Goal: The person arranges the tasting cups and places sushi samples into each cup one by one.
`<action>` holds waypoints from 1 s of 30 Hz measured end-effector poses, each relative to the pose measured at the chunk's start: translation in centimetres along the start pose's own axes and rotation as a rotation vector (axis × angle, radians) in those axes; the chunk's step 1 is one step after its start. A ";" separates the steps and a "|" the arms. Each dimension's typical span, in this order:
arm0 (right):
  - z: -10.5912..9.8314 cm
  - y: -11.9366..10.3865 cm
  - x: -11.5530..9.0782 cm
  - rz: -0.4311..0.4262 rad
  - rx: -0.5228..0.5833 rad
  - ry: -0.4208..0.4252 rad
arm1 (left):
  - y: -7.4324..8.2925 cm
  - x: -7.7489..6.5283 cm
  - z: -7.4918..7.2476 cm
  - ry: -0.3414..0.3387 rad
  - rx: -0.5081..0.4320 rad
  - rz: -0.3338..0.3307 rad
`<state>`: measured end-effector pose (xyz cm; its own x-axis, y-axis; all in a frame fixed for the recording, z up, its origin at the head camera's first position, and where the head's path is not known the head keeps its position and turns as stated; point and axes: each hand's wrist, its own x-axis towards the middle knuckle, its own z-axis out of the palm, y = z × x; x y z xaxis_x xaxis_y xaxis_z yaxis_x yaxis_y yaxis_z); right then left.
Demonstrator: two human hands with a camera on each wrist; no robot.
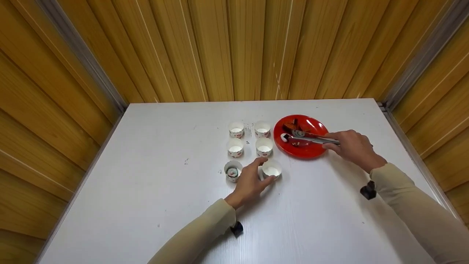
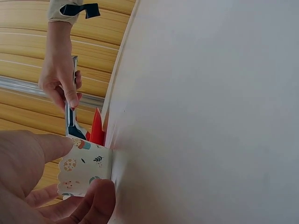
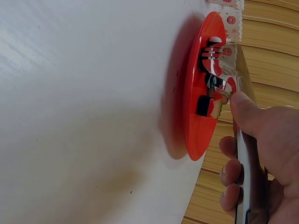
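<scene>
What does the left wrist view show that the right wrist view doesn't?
Of the two, only left wrist shows the left hand, its fingers around a paper cup, and the right sleeve. Only right wrist shows a dark-sided food piece with a green edge. Both show the right hand, tongs, red plate, at least one paper cup, table and wood-patterned wall.
</scene>
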<state>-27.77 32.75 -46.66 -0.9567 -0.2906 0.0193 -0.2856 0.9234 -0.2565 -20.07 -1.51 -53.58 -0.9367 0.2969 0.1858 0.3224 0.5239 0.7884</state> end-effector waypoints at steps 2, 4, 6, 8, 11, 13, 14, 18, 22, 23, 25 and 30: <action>-0.1 0.0 0.0 0.002 0.001 0.003 | 0.1 0.1 0.0 0.004 -0.004 0.006; -0.2 0.0 0.1 -0.001 0.005 0.003 | 0.1 0.1 0.0 0.007 -0.011 0.012; -0.2 0.0 0.1 -0.004 0.007 0.002 | 0.1 0.1 0.0 0.008 -0.022 0.011; -0.2 0.1 0.1 -0.005 0.006 0.001 | 0.1 0.1 0.0 0.010 -0.031 0.011; -0.3 0.3 0.0 -0.014 -0.009 0.006 | 0.1 0.1 0.1 0.009 -0.038 -0.003; -0.4 0.4 0.0 -0.020 -0.016 0.011 | 0.1 0.1 0.1 0.003 -0.038 -0.015; -0.5 0.5 -0.1 -0.024 -0.020 0.015 | 0.1 0.1 0.1 0.002 -0.037 -0.017; -1.0 0.5 -0.2 -0.036 -0.028 0.031 | 0.0 0.2 0.1 -0.008 -0.033 -0.024; -1.5 0.3 -0.2 -0.035 -0.027 0.030 | 0.1 0.2 0.0 -0.021 -0.048 -0.051; -1.5 0.2 -0.2 -0.035 -0.029 0.027 | 0.1 0.2 0.0 -0.024 -0.053 -0.061; -1.7 0.1 -0.3 -0.039 -0.034 0.027 | 0.2 0.1 0.0 -0.033 -0.065 -0.081; -2.2 0.0 -0.5 -0.037 -0.044 0.027 | 0.1 0.1 0.0 -0.039 -0.061 -0.085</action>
<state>-27.41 33.41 -44.58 -0.9465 -0.3180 0.0545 -0.3222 0.9225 -0.2127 -20.16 -1.37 -53.47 -0.9539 0.2850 0.0943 0.2318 0.4998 0.8346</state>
